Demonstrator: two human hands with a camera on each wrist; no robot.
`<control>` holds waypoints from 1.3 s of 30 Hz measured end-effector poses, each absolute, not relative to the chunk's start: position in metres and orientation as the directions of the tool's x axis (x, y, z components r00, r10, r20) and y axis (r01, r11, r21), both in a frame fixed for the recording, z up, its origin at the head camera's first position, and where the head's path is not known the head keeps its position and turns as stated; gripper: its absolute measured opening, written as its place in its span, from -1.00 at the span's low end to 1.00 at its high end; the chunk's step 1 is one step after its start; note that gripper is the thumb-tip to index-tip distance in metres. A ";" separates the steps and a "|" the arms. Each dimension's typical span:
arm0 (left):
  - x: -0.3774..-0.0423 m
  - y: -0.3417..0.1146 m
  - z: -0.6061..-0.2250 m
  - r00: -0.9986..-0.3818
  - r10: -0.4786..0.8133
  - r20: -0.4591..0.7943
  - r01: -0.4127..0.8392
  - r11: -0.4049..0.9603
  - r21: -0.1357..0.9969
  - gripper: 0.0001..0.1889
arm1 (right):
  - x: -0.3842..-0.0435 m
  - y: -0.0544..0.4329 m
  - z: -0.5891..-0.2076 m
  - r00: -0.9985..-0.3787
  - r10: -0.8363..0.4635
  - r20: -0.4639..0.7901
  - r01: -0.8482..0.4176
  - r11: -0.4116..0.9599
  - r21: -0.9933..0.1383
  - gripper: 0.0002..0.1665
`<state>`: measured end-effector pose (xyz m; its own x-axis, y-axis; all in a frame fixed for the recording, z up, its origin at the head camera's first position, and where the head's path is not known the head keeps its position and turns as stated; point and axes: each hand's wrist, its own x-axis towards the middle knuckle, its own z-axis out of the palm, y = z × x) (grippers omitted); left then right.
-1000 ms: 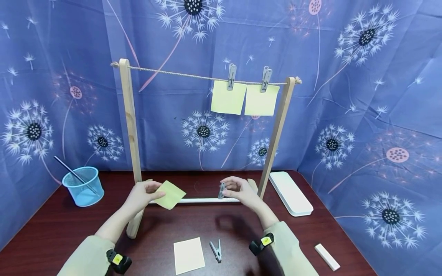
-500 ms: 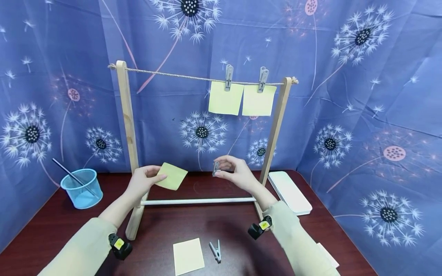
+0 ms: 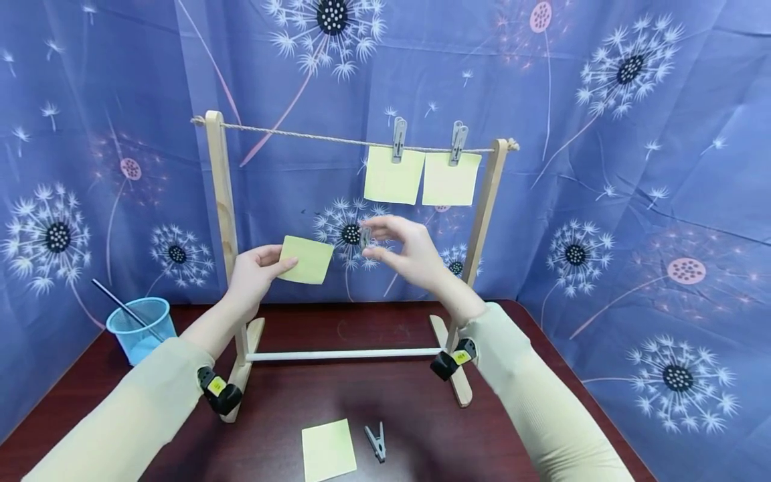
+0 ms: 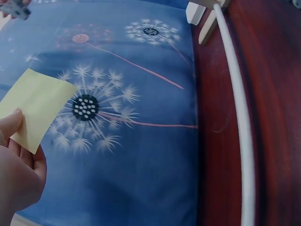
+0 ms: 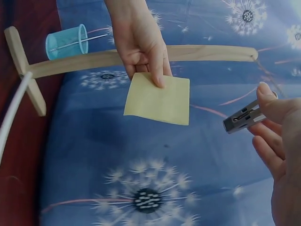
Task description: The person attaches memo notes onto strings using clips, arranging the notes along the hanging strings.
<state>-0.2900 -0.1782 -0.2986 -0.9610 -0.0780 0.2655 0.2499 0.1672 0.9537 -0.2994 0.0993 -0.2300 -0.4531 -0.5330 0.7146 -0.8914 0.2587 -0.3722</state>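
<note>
My left hand (image 3: 251, 276) pinches a yellow sticky note (image 3: 307, 260) by its left edge, thumb in front, raised over the table below the rope (image 3: 301, 134). To its right, my right hand (image 3: 408, 249) holds a grey clothespin (image 5: 242, 117) between thumb and fingers, its jaw end pointing toward the note. A gap separates note and clothespin. On the right half of the rope hang two more sticky notes, a left one (image 3: 393, 181) and a right one (image 3: 450, 184), each under a grey clothespin.
A wooden frame (image 3: 223, 194) with a white crossbar (image 3: 343, 354) carries the rope. On the table (image 3: 283, 395) lie another sticky note (image 3: 328, 450) and a spare clothespin (image 3: 376, 442). A blue mesh cup (image 3: 140, 321) with a pen stands at the left.
Both hands have risen from near the crossbar toward the rope, carrying the sticky note and the clothespin. The right hand has also shifted slightly left. The hanging notes stay put.
</note>
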 end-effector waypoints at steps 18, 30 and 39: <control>-0.299 -0.152 -0.236 -0.923 -0.146 0.356 0.361 -0.008 0.933 -0.58 | -0.304 0.075 -0.146 -0.384 -0.466 0.797 -0.922 0.246 -0.300 -0.52; -0.307 -0.137 -0.205 -0.912 -0.179 0.369 0.402 -0.205 0.892 -0.80 | -0.307 0.059 -0.103 -0.481 -0.391 0.785 -0.872 0.309 -0.380 -0.56; -0.305 -0.132 -0.188 -0.892 -0.174 0.417 0.451 -0.281 0.847 -0.82 | -0.312 0.046 -0.079 -0.553 -0.342 0.760 -0.812 0.428 -0.398 -0.59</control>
<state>-0.3049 -0.1324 -0.1878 -0.8919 -0.1740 0.4174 0.4512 -0.2807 0.8471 -0.3117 0.0458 -0.0786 -0.5527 -0.3422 0.7599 -0.8117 0.4278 -0.3978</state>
